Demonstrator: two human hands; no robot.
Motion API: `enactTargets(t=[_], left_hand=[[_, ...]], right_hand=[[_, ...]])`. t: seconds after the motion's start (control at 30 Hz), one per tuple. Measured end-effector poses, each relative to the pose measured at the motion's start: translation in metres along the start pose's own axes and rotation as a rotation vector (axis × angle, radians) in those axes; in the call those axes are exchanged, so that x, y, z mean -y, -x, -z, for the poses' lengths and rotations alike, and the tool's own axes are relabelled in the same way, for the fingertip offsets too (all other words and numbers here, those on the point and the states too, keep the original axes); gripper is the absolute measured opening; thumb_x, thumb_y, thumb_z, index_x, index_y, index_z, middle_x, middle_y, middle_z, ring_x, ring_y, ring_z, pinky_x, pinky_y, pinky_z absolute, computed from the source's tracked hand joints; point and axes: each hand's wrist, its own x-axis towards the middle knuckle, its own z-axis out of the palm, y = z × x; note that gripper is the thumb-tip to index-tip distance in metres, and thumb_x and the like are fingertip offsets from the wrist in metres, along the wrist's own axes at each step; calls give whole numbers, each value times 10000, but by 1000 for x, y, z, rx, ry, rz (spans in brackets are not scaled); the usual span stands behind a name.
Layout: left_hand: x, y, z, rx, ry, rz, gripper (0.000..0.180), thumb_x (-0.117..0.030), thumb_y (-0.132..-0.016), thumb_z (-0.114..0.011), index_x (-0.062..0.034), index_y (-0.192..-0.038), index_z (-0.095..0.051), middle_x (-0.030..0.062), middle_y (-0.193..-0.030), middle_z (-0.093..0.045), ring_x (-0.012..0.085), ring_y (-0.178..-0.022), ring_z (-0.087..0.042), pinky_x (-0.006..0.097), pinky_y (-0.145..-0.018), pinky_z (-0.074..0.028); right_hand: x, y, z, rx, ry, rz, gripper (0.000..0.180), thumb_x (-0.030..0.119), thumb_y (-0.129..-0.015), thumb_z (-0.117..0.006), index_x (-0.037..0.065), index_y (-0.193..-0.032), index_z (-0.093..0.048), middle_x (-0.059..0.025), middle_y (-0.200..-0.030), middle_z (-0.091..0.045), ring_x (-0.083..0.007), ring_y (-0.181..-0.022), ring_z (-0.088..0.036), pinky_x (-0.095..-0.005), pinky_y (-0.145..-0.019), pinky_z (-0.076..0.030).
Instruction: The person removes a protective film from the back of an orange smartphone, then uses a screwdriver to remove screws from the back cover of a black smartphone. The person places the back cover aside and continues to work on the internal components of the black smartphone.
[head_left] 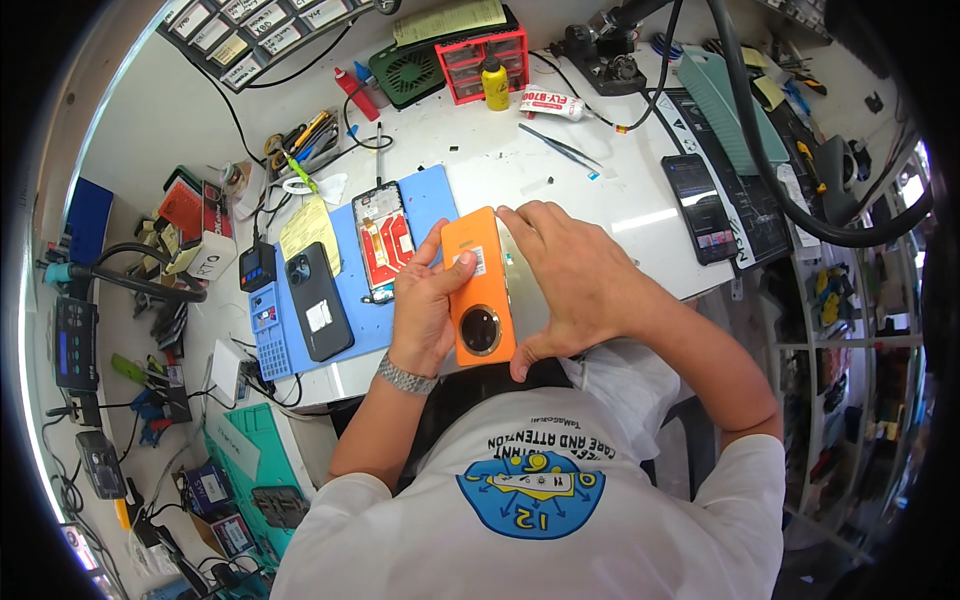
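Between my hands is an orange phone (468,285), its back turned up, with a large round dark camera ring near the end closest to me and a small white label. My left hand (425,310) grips its left side, thumb lying on the back. With fingertips at the far right corner and thumb at the near one, my right hand (575,275) spans its right edge. Just left of it, an opened phone (384,240) with red and white inner parts rests on a blue mat (432,190). A dark phone (318,300) lies face down further left.
Tweezers (560,146), a white tube (552,103), a yellow bottle (495,84) and a red drawer box (482,62) stand or lie at the back. Another phone (697,208) lies screen up at right, beneath a thick black cable (745,120). Pens and tools (312,140) fill a holder at left.
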Motion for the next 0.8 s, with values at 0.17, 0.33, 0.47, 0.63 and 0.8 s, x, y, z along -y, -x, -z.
enactTargets(t=[0.17, 0.33, 0.47, 0.63, 0.8], left_hand=[[-3, 2, -1, -12, -39, 23, 699, 42, -1028, -687, 23, -1657, -382, 149, -1264, -744, 196, -1070, -766, 347, -912, -666], [-2, -2, -1, -12, -14, 36, 687, 43, -1022, -699, 21, -1642, -404, 145, -1224, -755, 197, -1020, -775, 353, -897, -672], [0, -3, 3, -6, -36, 20, 711, 29, -1015, -726, 20, -1645, -396, 149, -1231, -764, 201, -1012, -785, 351, -887, -675], [3, -4, 5, 23, -84, -1, 796, 16, -1008, -747, 32, -1681, -323, 164, -1261, -769, 206, -1045, -791, 346, -891, -671], [9, -6, 6, 41, -65, -57, 808, 21, -1010, -740, 39, -1689, -303, 164, -1266, -766, 210, -1051, -790, 349, -897, -669]], right_hand=[[4, -1, 6, 94, -30, -49, 1536, 763, -496, -980, -178, -1552, -383, -284, -1389, -533, -440, -1295, -584, -497, -1087, -522], [-1, 3, -6, 1, 8, 32, 1560, 776, -501, -974, -174, -1574, -358, -288, -1381, -527, -447, -1293, -583, -502, -1073, -524], [2, -1, -2, 64, 15, -11, 1564, 778, -511, -970, -180, -1579, -347, -292, -1384, -520, -449, -1296, -577, -494, -1059, -531], [0, 0, 0, 101, 37, -9, 1540, 777, -546, -959, -181, -1581, -342, -295, -1379, -520, -448, -1275, -581, -487, -1027, -544], [-3, 3, -4, 62, 55, 37, 1470, 713, -573, -972, -221, -1536, -371, -269, -1311, -546, -400, -1241, -589, -459, -1001, -564]])
